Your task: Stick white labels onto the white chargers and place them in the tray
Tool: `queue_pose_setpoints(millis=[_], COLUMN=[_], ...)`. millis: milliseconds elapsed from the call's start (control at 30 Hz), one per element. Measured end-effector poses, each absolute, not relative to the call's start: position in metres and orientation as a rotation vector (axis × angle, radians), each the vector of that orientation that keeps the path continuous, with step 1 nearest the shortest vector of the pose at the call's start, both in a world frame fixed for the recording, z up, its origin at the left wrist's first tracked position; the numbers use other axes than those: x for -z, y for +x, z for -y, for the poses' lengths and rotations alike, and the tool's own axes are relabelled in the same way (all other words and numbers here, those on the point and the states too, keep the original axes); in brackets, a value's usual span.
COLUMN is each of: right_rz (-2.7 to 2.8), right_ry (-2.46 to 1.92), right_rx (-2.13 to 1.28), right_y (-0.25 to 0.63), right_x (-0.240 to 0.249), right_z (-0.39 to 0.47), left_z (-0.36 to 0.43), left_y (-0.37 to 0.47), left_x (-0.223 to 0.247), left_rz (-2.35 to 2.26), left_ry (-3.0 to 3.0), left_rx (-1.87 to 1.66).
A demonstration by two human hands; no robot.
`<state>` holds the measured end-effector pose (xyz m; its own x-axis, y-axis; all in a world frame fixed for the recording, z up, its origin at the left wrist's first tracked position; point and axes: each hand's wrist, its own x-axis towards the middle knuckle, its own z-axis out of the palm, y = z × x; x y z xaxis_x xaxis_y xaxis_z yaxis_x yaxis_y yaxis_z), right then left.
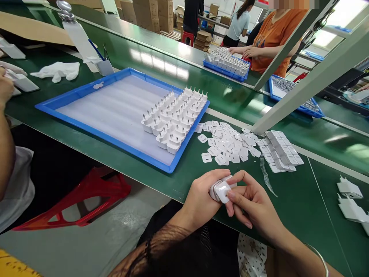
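White plastic block (220,190), one: our left hand (199,197), grip clamped around it; our right hand (253,200), grip pinched at its front; we should keep edges aligned.

A: Specify the outer covering, left hand (203,196) and right hand (255,200).
B: Both bare; forearms likewise uncovered along the visible length.
A: Right wrist fitting?
B: One thin bangle (320,258), pale, metallic, smooth, curved.
A: Left forearm?
B: Fine dark strands (173,232) and a narrow, uneven black band (148,246); material indeterminate.
A: Lower garment?
B: Black cloth (220,244) over the lap, marked with fine pale lines
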<state>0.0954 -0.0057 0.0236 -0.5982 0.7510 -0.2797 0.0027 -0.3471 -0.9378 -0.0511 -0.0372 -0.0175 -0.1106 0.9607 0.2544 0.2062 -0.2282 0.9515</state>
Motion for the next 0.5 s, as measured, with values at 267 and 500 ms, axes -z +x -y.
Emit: queue_pose_setpoints(millis=[267,500], right_rz=[1.298,1.291], right_ry=[-0.977,-0.977], right_rx=[-2.048,-2.068], right_y=[0.0951,0.0932], right_x=[-0.0209,-0.0225], right_z=[0.0045,0.0059], left_z=[0.0373,0.0375], left_y=[-0.0507,-0.0507], left_x=[0.0171,0.015], left_rz=[-1.319,-1.285], left_ry=[1.487,1.513], left_rx=[-1.427,-1.392])
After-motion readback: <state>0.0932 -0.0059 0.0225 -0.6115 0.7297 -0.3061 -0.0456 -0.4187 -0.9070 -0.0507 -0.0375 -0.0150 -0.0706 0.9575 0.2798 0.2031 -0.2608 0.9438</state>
